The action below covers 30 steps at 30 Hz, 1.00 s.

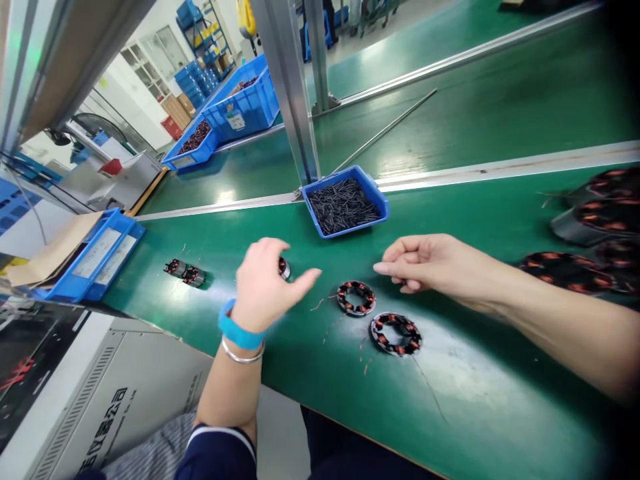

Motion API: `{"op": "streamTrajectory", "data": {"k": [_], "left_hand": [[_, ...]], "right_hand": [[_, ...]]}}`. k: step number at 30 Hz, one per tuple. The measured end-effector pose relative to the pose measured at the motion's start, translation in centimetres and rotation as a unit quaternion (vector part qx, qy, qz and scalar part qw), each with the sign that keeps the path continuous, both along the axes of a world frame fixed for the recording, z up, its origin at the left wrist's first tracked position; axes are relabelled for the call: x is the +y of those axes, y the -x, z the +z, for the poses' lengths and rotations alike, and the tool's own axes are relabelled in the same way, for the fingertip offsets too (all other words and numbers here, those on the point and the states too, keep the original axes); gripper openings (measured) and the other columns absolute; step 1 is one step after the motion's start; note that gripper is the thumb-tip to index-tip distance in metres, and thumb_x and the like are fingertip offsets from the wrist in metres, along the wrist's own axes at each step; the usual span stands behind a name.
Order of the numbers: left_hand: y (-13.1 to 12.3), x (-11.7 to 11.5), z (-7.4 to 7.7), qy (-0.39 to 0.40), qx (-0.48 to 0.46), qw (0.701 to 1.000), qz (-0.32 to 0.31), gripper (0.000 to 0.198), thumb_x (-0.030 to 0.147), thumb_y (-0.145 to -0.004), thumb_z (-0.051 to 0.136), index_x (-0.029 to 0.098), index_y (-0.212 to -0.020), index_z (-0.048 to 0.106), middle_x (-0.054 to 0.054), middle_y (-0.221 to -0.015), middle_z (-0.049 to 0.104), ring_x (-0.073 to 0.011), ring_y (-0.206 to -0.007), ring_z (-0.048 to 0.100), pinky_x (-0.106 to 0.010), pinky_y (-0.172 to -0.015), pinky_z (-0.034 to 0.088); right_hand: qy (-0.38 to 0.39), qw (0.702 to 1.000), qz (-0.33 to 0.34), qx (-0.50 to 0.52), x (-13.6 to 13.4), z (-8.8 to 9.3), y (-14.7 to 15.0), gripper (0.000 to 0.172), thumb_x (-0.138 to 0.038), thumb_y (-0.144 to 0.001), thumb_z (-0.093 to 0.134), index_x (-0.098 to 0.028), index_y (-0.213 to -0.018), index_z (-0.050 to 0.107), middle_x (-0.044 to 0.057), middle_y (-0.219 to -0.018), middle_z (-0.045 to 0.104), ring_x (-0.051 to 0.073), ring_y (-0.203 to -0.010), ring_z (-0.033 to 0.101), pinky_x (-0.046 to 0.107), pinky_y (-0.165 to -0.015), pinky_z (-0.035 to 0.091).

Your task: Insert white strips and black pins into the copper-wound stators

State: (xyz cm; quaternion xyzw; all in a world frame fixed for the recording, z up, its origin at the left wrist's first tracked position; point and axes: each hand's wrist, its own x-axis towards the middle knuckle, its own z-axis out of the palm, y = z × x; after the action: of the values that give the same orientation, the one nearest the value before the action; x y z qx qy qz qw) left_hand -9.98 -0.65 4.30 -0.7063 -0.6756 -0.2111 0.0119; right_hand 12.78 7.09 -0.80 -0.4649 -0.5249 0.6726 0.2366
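Note:
My left hand (265, 283) is at the middle of the green bench, its thumb spread away from the curved fingers. Partly hidden behind it is a small motor stator (284, 268); whether the fingers touch it I cannot tell. To the right, my right hand (417, 263) hovers with its fingertips pinched together; anything between them is too small or hidden to make out. Below it lie a ring-shaped stator with copper windings (356, 298) and a second ring stator (397, 334), both flat with thin wire ends sticking out.
A blue tray of short black tubes (345, 200) stands beyond my hands, by a metal post (293, 87). Two stators (185, 272) sit at left; stacked stators (600, 213) stand at right. Blue bins (243, 100) and a thin rod (385, 130) are farther back.

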Motion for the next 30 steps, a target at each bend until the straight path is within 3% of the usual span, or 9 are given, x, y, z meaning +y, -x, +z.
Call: {"op": "streamTrajectory", "data": {"k": [2,4,8,10,13,15,19,23,30], "left_hand": [[0.9,0.2,0.4,0.039,0.106,0.988,0.106,0.045,0.055,-0.069,0.073,0.017,-0.087,0.058,-0.011,-0.088,0.065,-0.0302,-0.089,0.062,-0.041,-0.075,0.051],[1.0,0.7,0.0,0.099,0.157,0.976,0.114,0.034,0.047,-0.074,0.071,0.017,-0.08,0.057,-0.01,-0.082,0.064,-0.0293,-0.085,0.062,-0.039,-0.07,0.051],[-0.5,1.9,-1.6,0.087,0.127,0.987,-0.055,0.003,0.018,-0.082,0.058,0.02,-0.082,0.056,-0.007,-0.087,0.065,-0.0232,-0.088,0.06,-0.036,-0.078,0.051],[-1.2,2.2,-2.3,0.074,0.065,0.984,-0.149,0.008,0.014,-0.082,0.055,0.02,-0.087,0.056,-0.006,-0.089,0.066,-0.021,-0.089,0.061,-0.035,-0.08,0.051],[-1.6,2.3,-2.9,0.04,-0.034,0.974,-0.219,0.016,0.018,-0.08,0.061,0.018,-0.096,0.056,-0.012,-0.109,0.066,-0.0228,-0.104,0.061,-0.038,-0.09,0.051],[-1.5,2.2,-3.3,0.033,-0.071,0.968,-0.237,0.021,0.021,-0.079,0.064,0.016,-0.099,0.057,-0.014,-0.115,0.066,-0.0239,-0.109,0.061,-0.04,-0.093,0.051],[-1.7,2.4,-4.0,0.053,-0.077,0.963,-0.254,0.014,0.019,-0.085,0.056,0.018,-0.097,0.062,-0.011,-0.105,0.071,-0.0221,-0.101,0.065,-0.042,-0.091,0.053],[-2.3,2.5,-4.3,0.044,-0.086,0.963,-0.252,0.014,0.018,-0.086,0.054,0.018,-0.094,0.065,-0.01,-0.104,0.071,-0.0217,-0.101,0.064,-0.042,-0.091,0.052],[-2.5,2.5,-4.4,0.04,-0.102,0.962,-0.249,0.014,0.015,-0.086,0.052,0.017,-0.089,0.066,-0.009,-0.1,0.071,-0.0201,-0.094,0.063,-0.038,-0.088,0.052]], "right_hand": [[-0.018,0.999,-0.041,0.002,0.2,0.0,-0.4,0.049,-0.047,-0.037,0.09,-0.018,-0.062,0.059,-0.003,-0.049,0.059,0.009,-0.044,0.054,0.022,-0.043,0.047],[-0.042,0.998,-0.05,0.007,0.3,0.1,-0.5,0.049,-0.048,-0.037,0.09,-0.019,-0.061,0.06,-0.001,-0.051,0.061,0.01,-0.046,0.058,0.022,-0.044,0.048],[-0.067,0.996,-0.051,0.031,0.2,0.0,-0.3,0.048,-0.051,-0.037,0.089,-0.019,-0.061,0.062,0.001,-0.052,0.063,0.013,-0.049,0.06,0.026,-0.049,0.052],[-0.07,0.996,-0.047,0.033,0.3,-0.2,-0.3,0.047,-0.051,-0.037,0.089,-0.018,-0.059,0.063,0.001,-0.053,0.063,0.012,-0.05,0.059,0.026,-0.05,0.052],[-0.079,0.996,-0.038,0.021,0.3,-0.5,-0.4,0.048,-0.054,-0.04,0.087,-0.017,-0.06,0.066,0.002,-0.057,0.065,0.012,-0.052,0.059,0.027,-0.053,0.052],[-0.093,0.995,-0.032,0.016,0.4,-0.7,-0.3,0.047,-0.056,-0.043,0.085,-0.017,-0.064,0.068,0.004,-0.062,0.069,0.014,-0.057,0.062,0.029,-0.059,0.054],[-0.14,0.989,-0.032,0.03,0.2,-1.1,0.7,0.046,-0.057,-0.05,0.082,-0.017,-0.069,0.069,0.007,-0.073,0.073,0.018,-0.067,0.067,0.034,-0.071,0.056],[-0.167,0.984,-0.047,0.047,-0.2,-1.8,1.9,0.05,-0.062,-0.053,0.078,-0.016,-0.07,0.067,0.007,-0.073,0.072,0.018,-0.066,0.067,0.034,-0.07,0.057],[-0.14,0.987,-0.04,0.06,-0.3,-1.9,2.1,0.056,-0.068,-0.047,0.079,-0.018,-0.07,0.066,0.007,-0.073,0.072,0.018,-0.067,0.066,0.034,-0.071,0.056]]}}
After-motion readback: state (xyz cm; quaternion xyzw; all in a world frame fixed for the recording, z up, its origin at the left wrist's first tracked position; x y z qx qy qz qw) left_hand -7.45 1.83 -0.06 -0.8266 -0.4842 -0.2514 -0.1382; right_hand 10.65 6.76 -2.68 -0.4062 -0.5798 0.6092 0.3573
